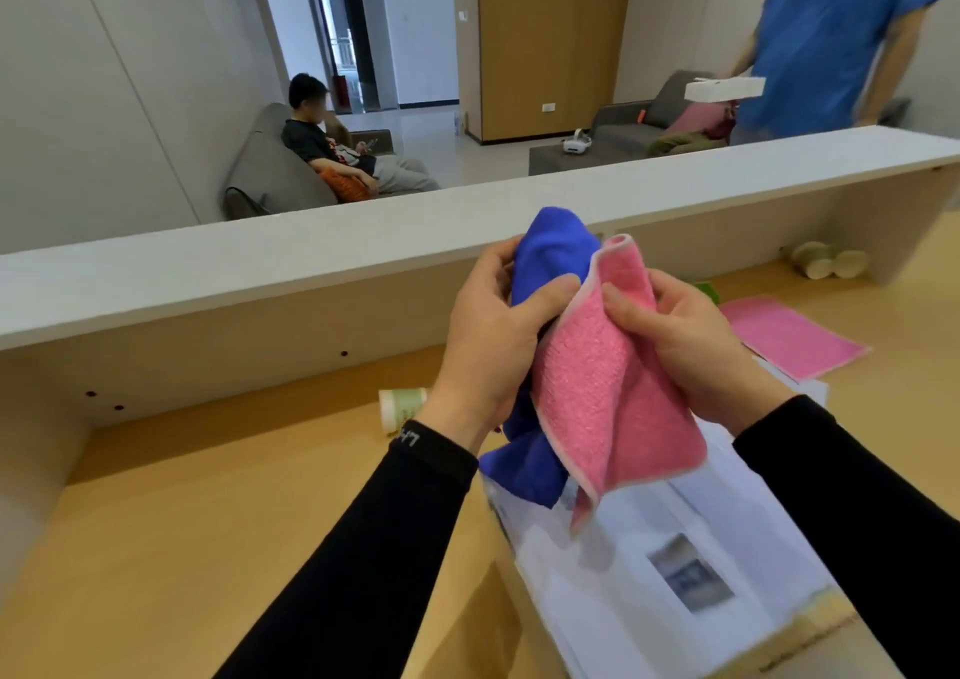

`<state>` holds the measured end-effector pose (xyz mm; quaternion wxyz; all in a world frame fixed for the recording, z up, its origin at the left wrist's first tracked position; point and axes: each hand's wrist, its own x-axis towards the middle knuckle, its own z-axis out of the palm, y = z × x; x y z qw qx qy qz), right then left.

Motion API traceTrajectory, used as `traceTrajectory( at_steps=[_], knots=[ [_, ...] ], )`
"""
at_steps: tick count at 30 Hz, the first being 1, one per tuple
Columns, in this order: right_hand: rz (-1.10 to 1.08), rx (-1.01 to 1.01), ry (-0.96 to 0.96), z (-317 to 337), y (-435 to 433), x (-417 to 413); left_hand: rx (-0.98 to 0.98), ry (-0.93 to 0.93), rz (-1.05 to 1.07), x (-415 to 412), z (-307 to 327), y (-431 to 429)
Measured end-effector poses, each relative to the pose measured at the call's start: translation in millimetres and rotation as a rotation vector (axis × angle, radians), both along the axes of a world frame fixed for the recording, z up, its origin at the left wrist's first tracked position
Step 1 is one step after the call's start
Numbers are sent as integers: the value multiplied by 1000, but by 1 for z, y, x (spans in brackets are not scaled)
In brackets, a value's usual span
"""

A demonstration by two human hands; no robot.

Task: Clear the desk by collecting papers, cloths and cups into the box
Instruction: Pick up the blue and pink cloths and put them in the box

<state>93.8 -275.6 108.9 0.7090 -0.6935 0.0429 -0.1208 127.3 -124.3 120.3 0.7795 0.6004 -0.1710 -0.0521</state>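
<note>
Above the desk I hold two cloths bunched together. My left hand grips the blue cloth, and my right hand pinches the pink cloth that hangs beside it. Directly below lies a box with white papers in it. A pale green cup lies on its side on the wooden desk, left of my left wrist. Two more cups lie at the far right by the desk's back wall. A pink sheet rests on paper to the right.
A white raised counter ledge runs along the back of the desk. Beyond it a person sits on a grey sofa, and another person in a blue shirt stands at the right holding a white box.
</note>
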Motion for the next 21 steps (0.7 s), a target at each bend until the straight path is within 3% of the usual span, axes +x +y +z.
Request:
traceTrajectory(
  at_steps=[4, 9, 12, 15, 21],
  knots=[
    [-65, -150, 176, -20, -30, -32, 106, 129, -32, -16, -27, -35],
    [-18, -479, 546, -71, -52, -59, 447, 308, -119, -38, -88, -48],
    [-47, -493, 549, -87, -51, -61, 636, 230, -140, -51, -104, -41],
    [-4, -646, 548, -93, -46, -55, 807, 128, -202, -59, -108, -37],
    [54, -820, 566, -95, -37, -42, 911, 141, -200, -58, -114, -32]
  ],
)
